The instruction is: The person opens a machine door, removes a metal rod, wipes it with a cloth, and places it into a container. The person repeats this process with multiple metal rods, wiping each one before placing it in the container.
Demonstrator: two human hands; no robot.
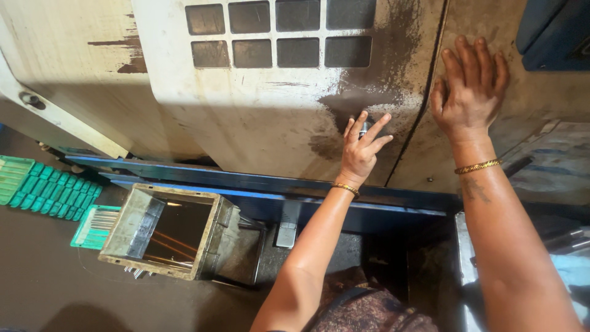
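A big cream machine door (246, 117), dirty and oil-stained, fills the top of the head view. My left hand (361, 146) reaches up to a small metal handle (364, 128) on that door, fingers spread around it. My right hand (470, 86) lies flat, fingers together, on the neighbouring stained panel (528, 104), just right of the dark seam between the two panels. Both wrists wear gold bangles.
A blue rail (203, 178) runs under the door. Below it an open metal box (169, 230) stands on the dark floor. Green plastic trays (49, 193) with small metal parts lie at the left. A foot pedal (287, 224) sits below the rail.
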